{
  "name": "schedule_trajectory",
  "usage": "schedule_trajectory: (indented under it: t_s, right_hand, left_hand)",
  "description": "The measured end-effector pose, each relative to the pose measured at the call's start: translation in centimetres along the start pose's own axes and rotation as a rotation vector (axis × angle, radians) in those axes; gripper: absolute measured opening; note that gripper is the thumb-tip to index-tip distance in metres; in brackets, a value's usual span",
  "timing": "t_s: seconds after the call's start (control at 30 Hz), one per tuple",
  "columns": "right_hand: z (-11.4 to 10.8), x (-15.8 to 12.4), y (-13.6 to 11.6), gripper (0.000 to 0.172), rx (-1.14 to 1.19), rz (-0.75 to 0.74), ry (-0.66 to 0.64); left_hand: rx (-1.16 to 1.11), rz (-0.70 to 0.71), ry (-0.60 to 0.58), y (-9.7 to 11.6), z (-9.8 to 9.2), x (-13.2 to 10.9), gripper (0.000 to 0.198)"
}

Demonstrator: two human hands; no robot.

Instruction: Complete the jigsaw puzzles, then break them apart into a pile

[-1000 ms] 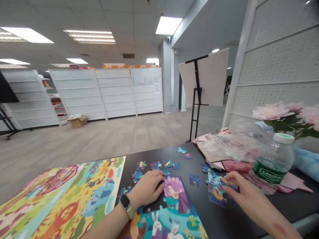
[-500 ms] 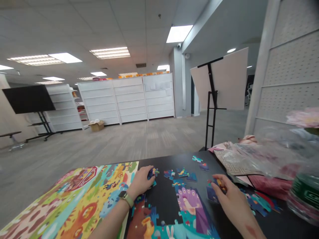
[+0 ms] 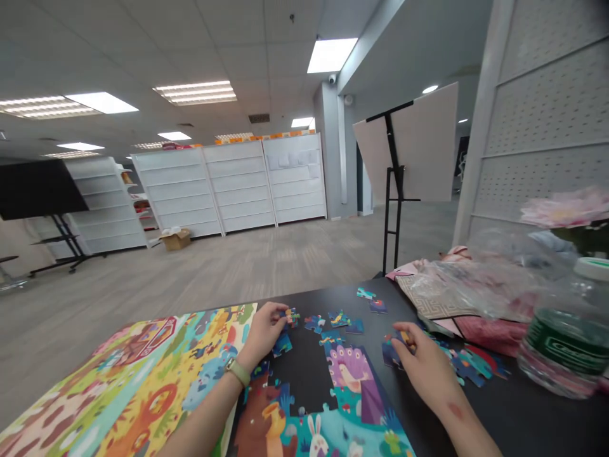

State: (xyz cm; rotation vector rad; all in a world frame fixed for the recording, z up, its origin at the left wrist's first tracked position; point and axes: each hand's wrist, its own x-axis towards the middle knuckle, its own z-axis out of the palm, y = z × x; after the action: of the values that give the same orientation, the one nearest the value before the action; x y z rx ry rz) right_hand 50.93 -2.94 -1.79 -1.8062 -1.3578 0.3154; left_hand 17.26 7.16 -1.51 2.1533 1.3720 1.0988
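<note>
At the left edge of the loose pieces, my left hand point(image 3: 264, 333) pinches a small colourful puzzle piece point(image 3: 292, 317) with its fingertips. Just below it lies a blue puzzle piece point(image 3: 282, 344). My right hand point(image 3: 421, 362) has its thumb and fingers closed on a puzzle piece with orange on it point(image 3: 406, 338), above a dark blue piece point(image 3: 390, 352) on the table. Between the hands is a partly joined jigsaw puzzle point(image 3: 352, 438) with a bear, a rabbit and a purple peacock, open in its middle. Several pieces point(image 3: 339, 318) lie beyond it.
A bright illustrated sheet point(image 3: 157, 374) covers the table's left side. At right are more puzzle pieces point(image 3: 469, 367), a plastic bottle with a green label point(image 3: 564, 346), plastic wrapping point(image 3: 485, 285) and a pink flower point(image 3: 571, 208). An easel point(image 3: 392, 190) stands beyond the black table point(image 3: 304, 374).
The view has turned slightly to the right. My left hand has shifted a little, showing more of the blue piece beneath it. My right hand keeps its piece in nearly the same place.
</note>
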Motion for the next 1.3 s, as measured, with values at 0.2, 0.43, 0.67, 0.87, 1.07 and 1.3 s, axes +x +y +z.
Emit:
schedule_trajectory:
  t_s: [0.2, 0.43, 0.67, 0.87, 1.07, 1.3]
  right_hand:
    - [0.3, 0.1, 0.9, 0.031, -0.288, 0.041, -0.019]
    - [0.1, 0.3, 1.1, 0.036, -0.554, 0.044, 0.084]
    - [0.4, -0.1, 0.0, 0.038, -0.414, 0.001, 0.117]
    - [0.8, 0.1, -0.2, 0.038, -0.320, -0.021, 0.111]
    - [1.0, 0.2, -0.2, 0.040, -0.221, -0.027, 0.120]
    - [0.7, 0.5, 0.4, 0.040, -0.057, -0.070, 0.105]
  left_hand:
    - [0.033, 0.094, -0.211, 3.1, 0.2, -1.5, 0.013]
    - [0.225, 0.179, -0.260, 3.7, 0.2, -0.9, 0.025]
    - [0.302, 0.230, -0.357, 3.3, 2.6, 2.1, 0.032]
    - [0.332, 0.169, -0.302, 3.1, 2.3, 4.3, 0.022]
    - [0.151, 0.258, -0.490, 6.6, 7.2, 6.9, 0.045]
    - [-0.090, 0.090, -0.394, 5.2, 6.0, 6.4, 0.027]
